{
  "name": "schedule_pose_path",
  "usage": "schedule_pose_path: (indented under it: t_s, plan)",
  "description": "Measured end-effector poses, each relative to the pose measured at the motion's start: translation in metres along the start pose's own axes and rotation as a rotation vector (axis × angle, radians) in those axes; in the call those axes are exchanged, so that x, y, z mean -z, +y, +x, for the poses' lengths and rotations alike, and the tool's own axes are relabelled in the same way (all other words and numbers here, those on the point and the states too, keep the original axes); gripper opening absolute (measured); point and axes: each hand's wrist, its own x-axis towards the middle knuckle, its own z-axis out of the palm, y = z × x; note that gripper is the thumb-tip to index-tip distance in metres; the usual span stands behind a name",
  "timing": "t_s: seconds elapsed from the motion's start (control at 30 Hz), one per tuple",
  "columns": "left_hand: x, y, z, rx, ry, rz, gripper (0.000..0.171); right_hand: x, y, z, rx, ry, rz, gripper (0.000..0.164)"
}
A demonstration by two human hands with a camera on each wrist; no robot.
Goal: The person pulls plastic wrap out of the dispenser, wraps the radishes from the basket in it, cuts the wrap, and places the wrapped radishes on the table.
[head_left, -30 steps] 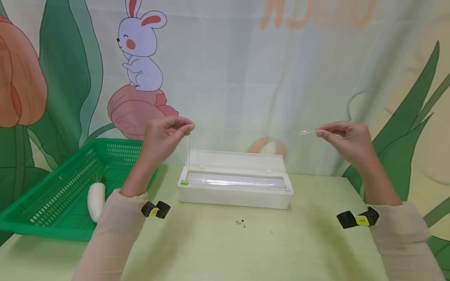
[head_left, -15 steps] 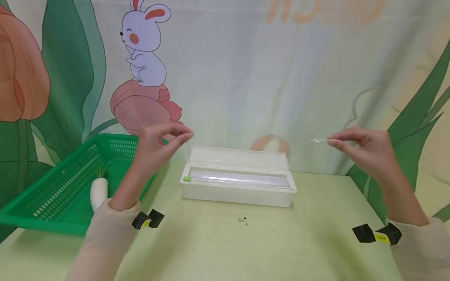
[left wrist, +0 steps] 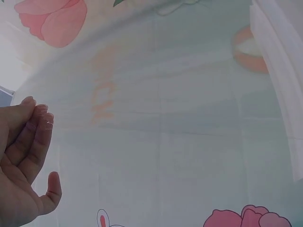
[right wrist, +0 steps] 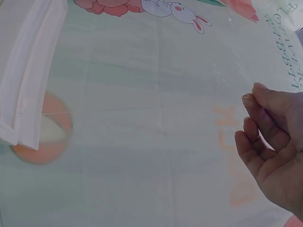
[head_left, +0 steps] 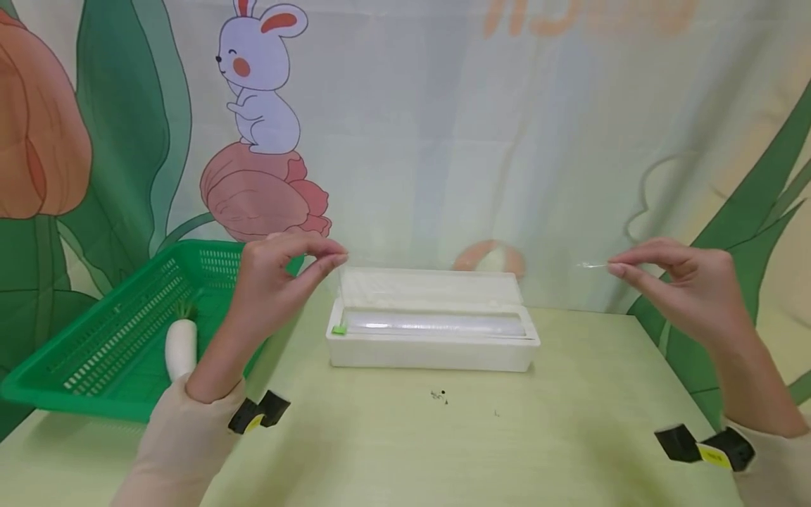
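While the left hand (head_left: 262,289) pinched clear film (head_left: 592,265) above the left end of the white box (head_left: 431,355), we saw the right hand (head_left: 709,299) pinch it well apart, farther right. The box stood, lid (head_left: 437,286) raised, on the bench (head_left: 405,451) with a film roll (head_left: 437,324) inside; a green basket (head_left: 89,407) holding a white radish (head_left: 181,345) lay to the left.

The left hand (head_left: 272,282) and right hand (head_left: 693,299) are bare below plain beige sleeves (head_left: 180,451), lightly creased at the forearm. At each cuff sits an angular black wrist device (head_left: 676,442), blocky at one end, with a bright yellow label (head_left: 714,455) whose dark print is too small to read
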Motion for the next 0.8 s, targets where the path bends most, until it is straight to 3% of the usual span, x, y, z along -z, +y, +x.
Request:
schedule_pose_path:
  t_s: [0.13, 0.3, 0.47, 0.63, 0.7, 0.8]
  plan:
    - [0.001, 0.003, -0.001, 0.024, -0.013, -0.008, 0.012, 0.002, -0.002, -0.003, -0.008, -0.024, 0.005, 0.016]
    - [0.009, 0.008, -0.014, 0.028, -0.04, -0.032, 0.017, 0.006, -0.003, -0.015, 0.076, -0.072, 0.138, 0.005]
    - [0.013, 0.013, -0.025, -0.059, -0.067, -0.107, 0.01, 0.01, -0.006, -0.029, 0.152, -0.103, 0.228, 0.015]
    - [0.014, 0.016, -0.039, -0.14, -0.07, -0.154, 0.032, 0.011, -0.014, -0.038, 0.23, -0.144, 0.337, 0.018]
    - [0.015, 0.018, -0.044, -0.167, -0.075, -0.175, 0.032, 0.011, -0.017, -0.041, 0.263, -0.164, 0.392, 0.014]
    - [0.016, 0.02, -0.054, -0.208, -0.091, -0.213, 0.027, 0.011, -0.022, -0.048, 0.286, -0.195, 0.39, 0.011]
